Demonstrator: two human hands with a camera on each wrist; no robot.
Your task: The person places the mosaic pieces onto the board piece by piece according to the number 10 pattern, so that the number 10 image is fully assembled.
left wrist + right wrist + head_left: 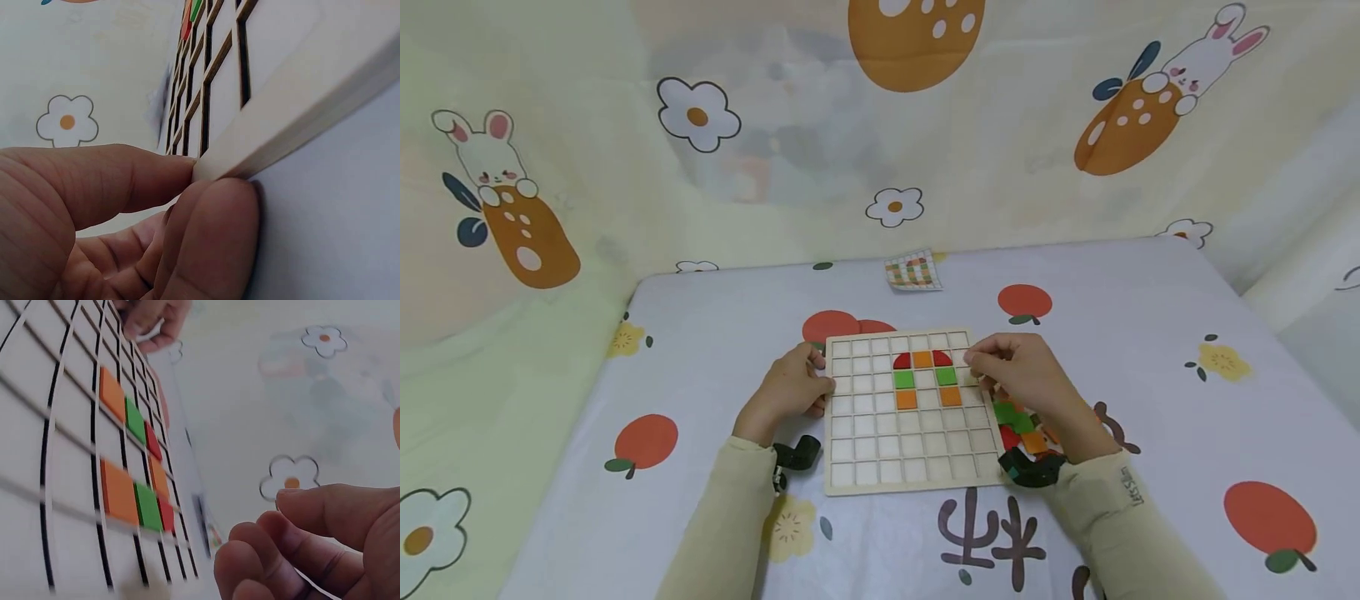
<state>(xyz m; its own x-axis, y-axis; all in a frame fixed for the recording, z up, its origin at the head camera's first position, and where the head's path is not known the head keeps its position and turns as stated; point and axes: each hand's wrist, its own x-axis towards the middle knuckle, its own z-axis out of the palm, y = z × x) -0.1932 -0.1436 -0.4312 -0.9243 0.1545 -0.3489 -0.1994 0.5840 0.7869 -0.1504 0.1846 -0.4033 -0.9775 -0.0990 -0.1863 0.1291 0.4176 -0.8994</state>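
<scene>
A pale wooden grid board (865,450) lies on the table. Set in its upper cells are two red rounded pieces (902,361), an orange square (922,359) between them, two green squares (904,380) below, and two more orange squares (907,400) under those. My left hand (786,387) pinches the board's left edge, thumb and fingertips at the rim in the left wrist view. Over the upper right edge hovers my right hand (1026,371), fingers loosely bent. In the right wrist view, no piece shows between its thumb (331,509) and fingers.
Loose red, green and orange pieces (1021,422) lie in a pile right of the board, partly hidden under my right wrist. A small card (913,271) with a coloured grid pattern stands behind the board. A patterned cloth (715,333) covers the table.
</scene>
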